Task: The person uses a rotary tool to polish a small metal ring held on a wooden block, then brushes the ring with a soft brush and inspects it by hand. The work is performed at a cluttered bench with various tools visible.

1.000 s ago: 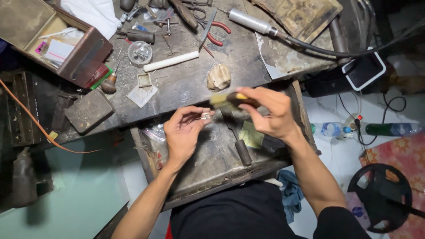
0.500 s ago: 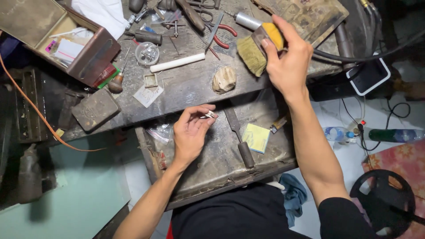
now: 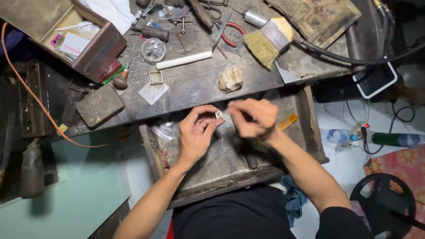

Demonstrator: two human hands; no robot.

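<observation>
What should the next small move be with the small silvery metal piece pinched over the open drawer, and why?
Probably bring the right hand onto the small silvery metal piece. The left hand pinches it at its fingertips over the worn wooden drawer, and the right hand hangs close beside it, seemingly empty but blurred.

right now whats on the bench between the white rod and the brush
In the head view the grey bench top is bare between the white rod and the brush; only red-handled pliers cross just above that stretch.
</observation>
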